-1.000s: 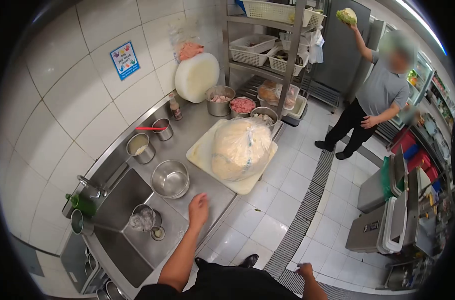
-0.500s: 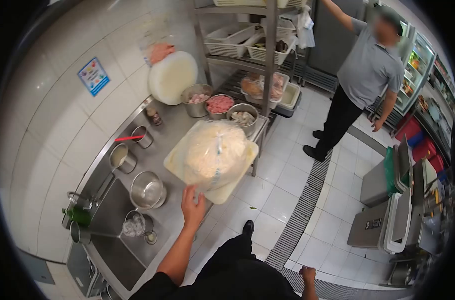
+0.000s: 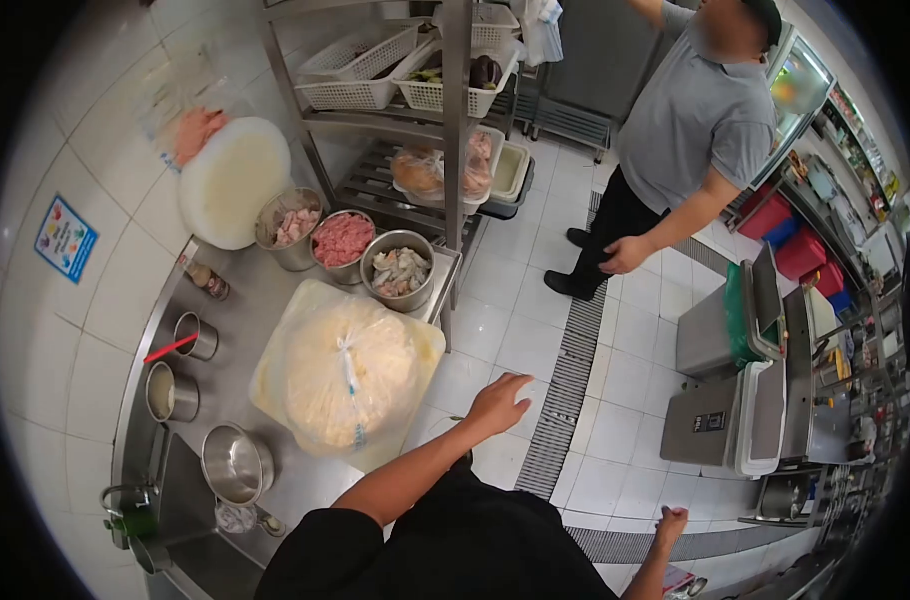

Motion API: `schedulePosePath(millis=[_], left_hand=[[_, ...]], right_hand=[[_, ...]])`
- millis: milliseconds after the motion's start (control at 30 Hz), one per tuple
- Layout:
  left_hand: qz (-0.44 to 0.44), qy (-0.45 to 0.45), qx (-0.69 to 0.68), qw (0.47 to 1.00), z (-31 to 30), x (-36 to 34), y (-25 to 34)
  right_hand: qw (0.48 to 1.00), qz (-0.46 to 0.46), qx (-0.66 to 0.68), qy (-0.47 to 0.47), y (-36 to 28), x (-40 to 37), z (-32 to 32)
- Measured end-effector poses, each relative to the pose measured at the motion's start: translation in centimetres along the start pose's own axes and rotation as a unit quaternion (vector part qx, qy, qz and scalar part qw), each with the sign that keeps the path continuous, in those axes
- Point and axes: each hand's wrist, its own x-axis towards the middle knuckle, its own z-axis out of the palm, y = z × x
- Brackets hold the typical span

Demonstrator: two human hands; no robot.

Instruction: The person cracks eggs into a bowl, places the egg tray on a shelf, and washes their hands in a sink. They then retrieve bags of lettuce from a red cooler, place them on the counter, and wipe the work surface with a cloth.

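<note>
My left hand (image 3: 500,403) is held over the floor, right of the counter, with its fingers stretched out and nothing in them. Nearest to it is a large knotted clear plastic bag (image 3: 350,375) full of a pale, cream-coloured mass. The bag lies on a whitish cutting board (image 3: 423,372) on the steel counter (image 3: 310,490). Low on the right, my right hand (image 3: 672,523) hangs with curled fingers; whether anything is inside it is hidden. Behind the board stand metal pots of pale meat pieces (image 3: 296,226), minced meat (image 3: 343,241) and what looks like shrimp (image 3: 400,270).
Another person (image 3: 695,120) in a grey shirt stands across the aisle. A metal rack (image 3: 457,120) with baskets rises behind the counter. Bins (image 3: 715,425) line the right side. A steel bowl (image 3: 237,465) stands beside the sink (image 3: 200,540). A drain grate (image 3: 572,370) crosses the floor.
My left hand has moved right, away from the bag's edge, to above the floor. The view has shifted; the other person appears nearer, with a lowered arm now bent forward.
</note>
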Motion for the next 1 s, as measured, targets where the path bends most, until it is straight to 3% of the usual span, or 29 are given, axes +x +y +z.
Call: schedulePosePath(millis=[33,67,133,167,233,300,367,400,467,500,567,600,633,700,733,767,833,867,933,967,1000], left_hand=[[0.071,0.044,-0.009,0.996,0.1,1.5,0.2],[0.070,0.044,-0.005,0.997,0.1,2.9,0.2],[-0.020,-0.123,0.014,0.992,0.4,5.3,0.2],[-0.018,-0.117,0.009,0.993,1.4,5.9,-0.7],[-0.049,-0.144,-0.002,0.988,3.2,7.0,-3.4],[-0.096,-0.182,0.006,0.979,5.3,7.3,-6.7],[-0.157,-0.220,0.086,0.959,7.1,7.1,-11.5],[-0.200,-0.249,0.143,0.937,7.8,6.8,-14.0],[-0.246,-0.299,0.211,0.898,7.7,5.3,-17.5],[-0.303,-0.267,0.219,0.888,7.1,4.4,-17.5],[-0.396,-0.242,0.188,0.865,6.9,3.4,-19.3],[-0.466,-0.241,0.147,0.839,6.2,3.5,-17.5],[-0.463,-0.241,0.154,0.839,6.5,3.7,-17.5],[-0.541,-0.122,0.013,0.832,7.6,3.8,-17.0],[-0.541,-0.122,0.019,0.832,8.0,4.7,-16.4],[-0.522,-0.112,0.009,0.846,8.4,5.7,-14.9],[-0.505,-0.099,-0.006,0.857,9.9,8.2,-13.3],[-0.481,-0.110,0.009,0.870,10.8,9.8,-13.0],[-0.459,-0.121,0.024,0.880,12.0,13.2,-11.2],[-0.450,-0.137,0.055,0.881,12.3,14.8,-9.8],[-0.441,-0.154,0.087,0.880,12.6,16.6,-8.4]], right_hand=[[0.999,0.003,0.032,-0.010,1.3,1.1,-0.8],[0.999,-0.005,-0.043,-0.013,5.0,3.3,-1.3],[0.988,0.127,0.077,-0.040,3.6,2.1,-1.7],[0.988,0.129,0.076,-0.045,5.6,2.0,-0.5],[0.995,-0.062,-0.015,0.079,13.6,2.0,1.9],[0.979,0.171,-0.003,-0.114,13.6,1.0,2.0],[0.972,0.198,-0.059,-0.116,16.3,0.3,3.6],[0.948,0.293,0.005,-0.121,15.0,0.5,4.9],[0.922,0.337,0.007,-0.189,17.6,2.8,6.6],[0.922,0.338,0.014,-0.190,17.3,4.1,7.4],[0.944,0.197,-0.009,-0.263,15.2,7.1,9.5],[0.938,0.267,0.036,-0.216,13.6,9.3,11.2],[0.923,0.336,0.079,-0.169,10.2,11.6,12.8],[0.952,0.157,0.032,-0.261,8.1,18.0,15.2],[0.950,0.036,-0.018,-0.310,8.1,21.3,16.8],[0.955,0.118,0.086,-0.256,2.8,22.8,16.9],[0.958,0.102,0.185,-0.193,-1.3,27.2,19.1],[0.958,0.099,0.183,-0.196,-1.6,29.7,20.2],[0.991,-0.078,0.026,-0.105,-2.4,34.7,22.4],[0.991,-0.078,0.026,-0.107,-2.8,36.0,23.1],[0.986,-0.015,0.078,-0.146,-3.9,37.1,23.6]])
